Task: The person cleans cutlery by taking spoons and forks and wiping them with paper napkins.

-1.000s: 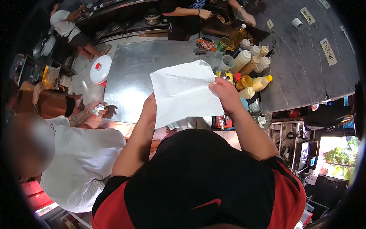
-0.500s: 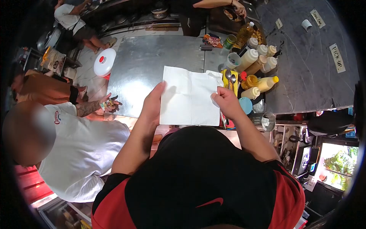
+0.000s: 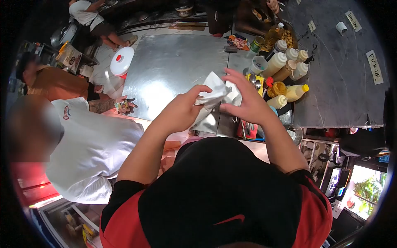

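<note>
A white paper napkin (image 3: 211, 91), crumpled and folded over, is held in front of me above the steel table (image 3: 165, 53). My left hand (image 3: 182, 110) is closed on its left side, thumb on top. On the other side my right hand (image 3: 250, 102) has its fingers and thumb spread apart, with the napkin's right end between them; whether they touch it I cannot tell. Just beyond the right hand are spoons (image 3: 257, 84) in a yellow holder and several squeeze bottles (image 3: 276, 65).
A person in a white shirt (image 3: 91, 149) stands at my left, one hand (image 3: 124, 106) by the table edge. A white lidded container (image 3: 122, 60) is at the table's far left. The dark counter (image 3: 335, 82) at right bears a pick-up sign (image 3: 375, 67) and a small cup (image 3: 341, 27).
The napkin was spread flat between both hands and is now crumpled. My right hand has let go of its edge and spread its fingers; my left hand has moved inward and up.
</note>
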Demonstrator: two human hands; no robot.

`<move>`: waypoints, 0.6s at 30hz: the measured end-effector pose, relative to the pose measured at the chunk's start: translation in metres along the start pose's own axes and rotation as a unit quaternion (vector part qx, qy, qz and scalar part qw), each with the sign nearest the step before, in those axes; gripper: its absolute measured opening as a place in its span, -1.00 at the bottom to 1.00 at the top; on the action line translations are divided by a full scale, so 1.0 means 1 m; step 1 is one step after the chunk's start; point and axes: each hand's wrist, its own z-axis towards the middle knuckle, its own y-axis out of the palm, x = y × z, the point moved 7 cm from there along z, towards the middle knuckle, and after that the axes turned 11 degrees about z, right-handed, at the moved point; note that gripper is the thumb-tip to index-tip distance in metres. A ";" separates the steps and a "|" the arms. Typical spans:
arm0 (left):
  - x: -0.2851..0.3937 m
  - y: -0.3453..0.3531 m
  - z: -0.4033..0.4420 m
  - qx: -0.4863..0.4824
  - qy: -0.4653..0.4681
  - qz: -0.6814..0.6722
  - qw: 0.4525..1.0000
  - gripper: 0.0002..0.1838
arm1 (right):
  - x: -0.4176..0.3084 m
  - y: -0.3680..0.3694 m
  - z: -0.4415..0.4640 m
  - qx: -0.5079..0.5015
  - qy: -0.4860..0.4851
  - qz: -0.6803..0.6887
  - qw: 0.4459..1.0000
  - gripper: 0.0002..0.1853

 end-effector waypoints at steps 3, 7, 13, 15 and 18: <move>0.008 0.010 0.000 0.012 0.026 0.023 0.999 -0.49 | 0.005 0.009 0.002 -0.083 -0.040 -0.001 0.996 -0.53; 0.014 0.008 -0.010 0.013 0.041 0.053 0.998 -0.54 | 0.026 0.002 -0.011 -0.079 0.107 0.146 0.980 -0.72; -0.086 0.023 -0.019 0.053 -0.074 -0.272 0.958 -0.54 | 0.083 -0.009 -0.045 0.068 0.224 0.353 0.906 -0.55; -0.067 0.040 -0.025 0.088 -0.023 -0.426 0.900 -0.44 | 0.083 0.002 -0.052 0.082 0.253 0.317 0.910 -0.55; -0.082 0.095 -0.032 0.066 -0.009 -0.480 0.875 -0.34 | 0.066 0.016 -0.062 0.073 0.290 0.271 0.915 -0.53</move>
